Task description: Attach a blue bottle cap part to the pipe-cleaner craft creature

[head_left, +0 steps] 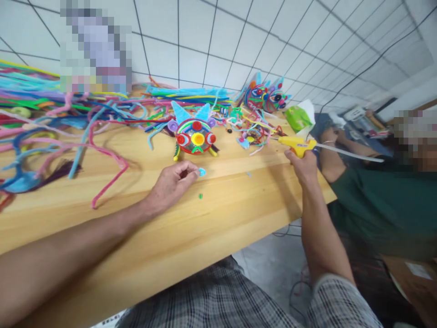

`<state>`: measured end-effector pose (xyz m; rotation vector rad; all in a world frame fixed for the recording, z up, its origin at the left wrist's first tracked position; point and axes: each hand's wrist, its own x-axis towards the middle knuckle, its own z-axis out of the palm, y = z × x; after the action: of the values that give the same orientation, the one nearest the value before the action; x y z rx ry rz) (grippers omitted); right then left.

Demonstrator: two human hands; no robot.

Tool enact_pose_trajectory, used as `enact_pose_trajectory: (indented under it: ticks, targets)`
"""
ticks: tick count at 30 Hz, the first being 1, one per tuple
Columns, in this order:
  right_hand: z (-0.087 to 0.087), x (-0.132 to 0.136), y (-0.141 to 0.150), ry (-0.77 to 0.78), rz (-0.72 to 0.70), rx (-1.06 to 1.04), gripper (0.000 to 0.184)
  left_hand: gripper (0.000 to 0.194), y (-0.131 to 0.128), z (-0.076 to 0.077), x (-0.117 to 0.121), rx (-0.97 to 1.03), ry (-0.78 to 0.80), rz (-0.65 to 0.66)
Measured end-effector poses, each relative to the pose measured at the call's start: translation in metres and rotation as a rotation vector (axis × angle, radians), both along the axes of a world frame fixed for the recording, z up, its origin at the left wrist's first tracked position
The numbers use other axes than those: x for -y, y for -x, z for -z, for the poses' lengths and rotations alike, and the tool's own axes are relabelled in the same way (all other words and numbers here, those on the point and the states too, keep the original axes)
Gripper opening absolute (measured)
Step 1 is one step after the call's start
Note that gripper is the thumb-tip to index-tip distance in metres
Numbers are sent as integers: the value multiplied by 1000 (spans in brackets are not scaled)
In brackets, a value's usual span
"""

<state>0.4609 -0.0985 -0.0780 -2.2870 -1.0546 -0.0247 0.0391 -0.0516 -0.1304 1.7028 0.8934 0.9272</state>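
Note:
Between thumb and fingertips my left hand (175, 182) pinches a small light-blue coil (202, 172) just above the table. My right hand (303, 163) is wrapped round the handle of a yellow hot glue gun (296, 145); a long whitish glue stick (351, 153) sticks out of its back end. Beyond my left hand stands a colourful pipe-cleaner mask figure (195, 132) with blue pointed ears, red and yellow round parts and a green mouth. A tiny green piece (200, 196) lies on the wood in front of my left hand.
Loose pipe cleaners (112, 109) cover the table's left and back. Two similar figures (264, 96) stand by the tiled wall beside a green packet (300, 117). A tangle of small parts (254, 136) lies near the glue gun's nozzle. Another person's arm (329, 155) is at the right.

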Motion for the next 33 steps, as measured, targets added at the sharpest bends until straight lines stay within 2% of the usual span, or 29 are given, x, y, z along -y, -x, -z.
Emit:
enact_pose_trajectory:
  ticks: [3, 5, 9, 12, 15, 33]
  targets:
    - [18, 7, -22, 98, 185, 104, 41, 26, -1, 2, 0, -1, -4, 4]
    - [28, 10, -29, 125, 238, 127, 39, 26, -1, 4, 0, 5, -5, 10]
    - [36, 11, -33, 125, 171, 109, 22, 26, -2, 5, -1, 31, 10, 20]
    - [34, 13, -32, 123, 117, 92, 36, 25, -2, 4, -2, 21, 22, 14]
    - [32, 14, -28, 105, 107, 95, 41, 25, -2, 4, -1, 22, 20, 18]
    - [39, 15, -28, 84, 122, 138, 43, 26, -3, 7, -4, 71, 80, -4]
